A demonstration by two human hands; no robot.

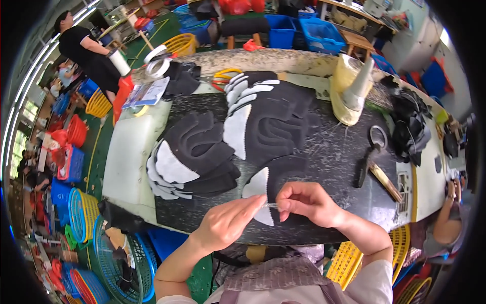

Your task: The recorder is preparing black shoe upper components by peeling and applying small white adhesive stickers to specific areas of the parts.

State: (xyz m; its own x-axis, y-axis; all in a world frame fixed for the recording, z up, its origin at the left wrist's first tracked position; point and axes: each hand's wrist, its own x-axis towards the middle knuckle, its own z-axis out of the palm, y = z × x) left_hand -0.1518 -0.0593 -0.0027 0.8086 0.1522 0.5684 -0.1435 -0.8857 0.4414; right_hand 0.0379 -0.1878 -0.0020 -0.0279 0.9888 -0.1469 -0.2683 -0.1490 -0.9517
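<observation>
My left hand [228, 223] has its fingers pressed together and pinches one end of a small thin pale strip [272, 205]. The other end is pinched by my right hand [310, 203]; the strip is too small to name more exactly. Just under both hands lies a black fabric piece [291, 169] with a white saw-edged patch [259, 182], partly covered by the hands. Beyond it is a fanned stack of black pieces [283, 111] with white patches. A second such stack [197, 142] lies to the left.
On the dark worktable [334, 213], a hammer [382, 177] and a metal ring-ended tool [377, 137] lie to the right. A shoe last [357, 93] in yellow wrapping stands far right, near black scraps [410, 121]. Orange-handled scissors [225, 76] lie at the back. Baskets [124, 258] flank the table.
</observation>
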